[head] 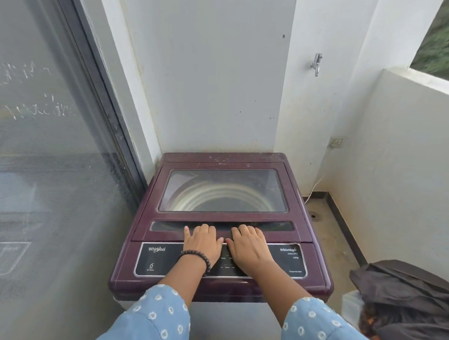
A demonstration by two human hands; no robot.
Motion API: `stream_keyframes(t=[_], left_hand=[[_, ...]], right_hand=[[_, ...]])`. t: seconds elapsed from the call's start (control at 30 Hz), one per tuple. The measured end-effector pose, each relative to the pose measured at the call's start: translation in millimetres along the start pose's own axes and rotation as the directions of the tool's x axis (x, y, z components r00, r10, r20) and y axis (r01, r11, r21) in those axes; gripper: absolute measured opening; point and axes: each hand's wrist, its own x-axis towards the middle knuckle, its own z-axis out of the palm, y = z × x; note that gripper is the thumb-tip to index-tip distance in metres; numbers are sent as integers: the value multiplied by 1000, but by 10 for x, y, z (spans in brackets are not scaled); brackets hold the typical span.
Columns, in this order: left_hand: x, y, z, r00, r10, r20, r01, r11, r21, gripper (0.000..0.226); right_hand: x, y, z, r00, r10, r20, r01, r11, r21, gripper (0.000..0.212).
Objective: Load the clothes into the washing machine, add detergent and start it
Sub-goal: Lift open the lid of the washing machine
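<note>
The washing machine (223,221) stands against the wall (205,77), glass door (38,134) left, clothes (406,296) right.

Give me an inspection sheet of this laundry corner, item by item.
Surface: washing machine top, maroon, dusty at the rear.
Job's things: glass lid down, drum beneath looks empty; dark clothes heaped at right; detergent not seen.
Clutter: white container under the heap.
Hands: left hand and right hand lie side by side at the lid's front edge, fingertips in its recess.
Cables: white cord runs down the right wall from socket.
Surroundings: tap on the wall, floor drain, glass door at left.
</note>
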Motion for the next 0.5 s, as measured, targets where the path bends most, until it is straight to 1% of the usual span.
stream_keyframes(t=[0.03, 0.13, 0.2, 0.27, 0.37, 0.5], left_hand=[[15, -6, -27, 1000, 1, -29, -1, 1000, 2, 44], [73, -28, -162, 984, 17, -177, -14, 1000, 21, 44], [95, -45, -268, 959, 29, -283, -22, 999, 28, 43], [130, -51, -366, 927, 20, -375, -22, 1000, 0, 43], [225, -57, -501, 859, 12, -512, -36, 999, -36, 51], [381, -71, -660, 777, 21, -629, -45, 999, -22, 48]], right_hand=[[19, 4, -10, 1000, 11, -26, -11, 1000, -29, 39], [85, 30, -128, 979, 27, -202, -38, 998, -48, 36], [155, 33, -255, 951, 15, -307, -35, 998, -58, 36], [237, 39, -364, 919, 10, -394, -34, 998, -54, 38], [363, 20, -538, 895, 38, -444, -49, 999, -14, 40], [550, 98, -745, 870, 62, -490, -82, 996, -19, 44]])
